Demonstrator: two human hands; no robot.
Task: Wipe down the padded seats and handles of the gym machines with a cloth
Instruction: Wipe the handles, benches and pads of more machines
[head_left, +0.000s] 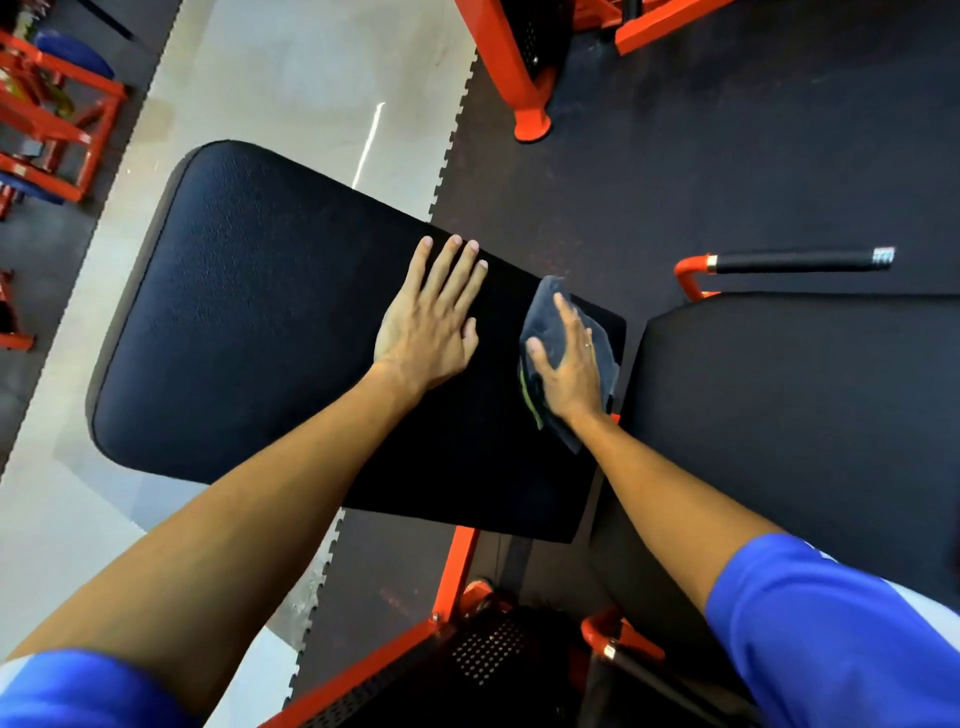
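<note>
A long black padded backrest (249, 322) of a gym bench stretches from the centre to the upper left. My left hand (431, 317) rests flat on it with straight fingers. At the pad's right end, my right hand (566, 364) presses a dark grey cloth (545, 317) onto the padding, fingers spread over the cloth. A second black pad, the seat (789, 415), lies right of the gap. A black-gripped handle (795, 261) on an orange bracket sticks out at the upper right.
The orange bench frame (457, 566) and a perforated black plate (488, 654) lie below the pads. Another orange machine leg (524, 98) stands at the top centre. Orange racks (52, 119) stand at the far left. Dark rubber mats (727, 156) border a pale floor strip (291, 78).
</note>
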